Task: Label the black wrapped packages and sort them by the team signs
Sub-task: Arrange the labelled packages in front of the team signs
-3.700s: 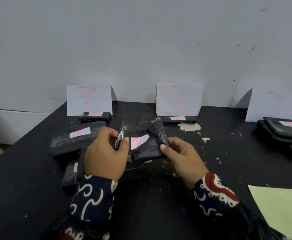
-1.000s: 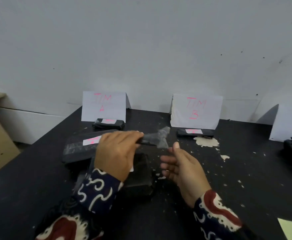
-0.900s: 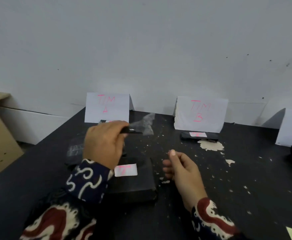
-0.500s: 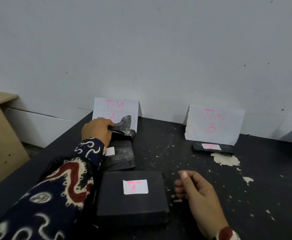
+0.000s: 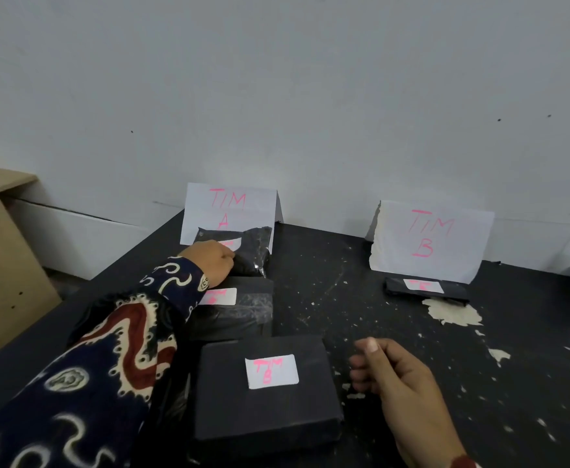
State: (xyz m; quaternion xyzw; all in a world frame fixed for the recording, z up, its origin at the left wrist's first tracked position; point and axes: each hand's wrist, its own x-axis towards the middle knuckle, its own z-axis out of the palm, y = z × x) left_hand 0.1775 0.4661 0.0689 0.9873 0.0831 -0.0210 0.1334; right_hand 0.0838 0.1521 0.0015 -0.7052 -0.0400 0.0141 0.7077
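Left hand: the left hand (image 5: pixel 213 261) reaches far forward with its fingers curled on the near edge of a small plastic-wrapped package (image 5: pixel 243 251); 3.7 s ago both hands held this package up in the middle, and half a second ago it was still lifted at the sign.
Right hand: the right hand (image 5: pixel 398 383) hovers low over the bench (image 5: pixel 361 298), fingers loosely curled, grasping nothing; it let go of the package between 3.7 s and 1.0 s ago.
Carried package: now down in front of the TIM A sign (image 5: pixel 231 211), leaning against the sign's lower part and covering the small package that lay there earlier; its white label faces up, partly hidden by the left hand.
Middle package: a flat shiny-wrapped package (image 5: pixel 239 312) with a pink-lettered label lies just behind the left sleeve (image 5: pixel 125 349), between the carried package and the box.
Near box: a black wrapped box (image 5: pixel 266 390) labelled TIM B sits closest, just left of the right hand.
TIM B sign: the TIM B sign (image 5: pixel 429 241) stands against the wall at right, with one thin labelled package (image 5: pixel 425 288) lying before it.
Bench surface: black, flecked with pale chipped patches.
View: it has swung left since 3.7 s ago, so the third sign is out of frame.
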